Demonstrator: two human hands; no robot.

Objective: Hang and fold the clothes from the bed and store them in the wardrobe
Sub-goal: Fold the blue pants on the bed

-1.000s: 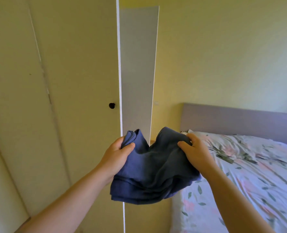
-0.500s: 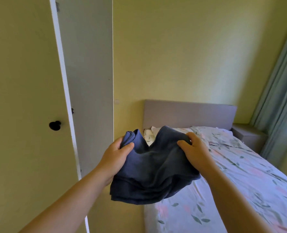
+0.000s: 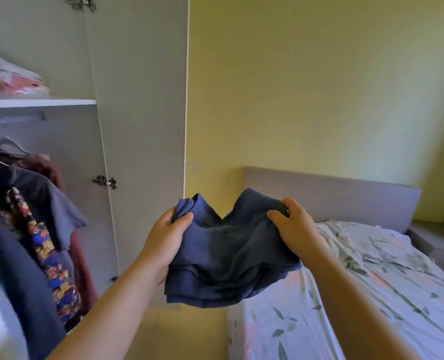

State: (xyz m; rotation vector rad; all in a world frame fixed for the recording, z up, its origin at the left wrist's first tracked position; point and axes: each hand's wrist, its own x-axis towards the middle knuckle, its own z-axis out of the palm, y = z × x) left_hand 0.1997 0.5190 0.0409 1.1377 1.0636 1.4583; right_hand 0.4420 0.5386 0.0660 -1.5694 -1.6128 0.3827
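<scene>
A folded dark blue garment (image 3: 228,253) is held in the air between both hands, in front of the person. The left hand (image 3: 167,235) grips the garment's left edge, thumb on top and fingers underneath. The right hand (image 3: 296,227) grips the right edge, thumb on top and fingers curled over the far side. The hands are apart, each clamped on the garment, and the cloth sags in the middle between them, with layered folds showing along its near edge. The garment is between the wardrobe (image 3: 67,61) on the left and the bed (image 3: 384,294) on the right, touching neither. The wardrobe door (image 3: 143,100) stands open, its inner face toward the camera, just behind the left hand. Inside the wardrobe, a shelf (image 3: 39,102) carries a stack (image 3: 10,79) of folded white and pink items. Below the shelf runs a rail (image 3: 13,118), with clothes (image 3: 34,216) hanging beneath it, including a dark shirt with a multicoloured print. The bed has a floral cover and a grey headboard (image 3: 332,196) set against a yellow wall (image 3: 319,87).
</scene>
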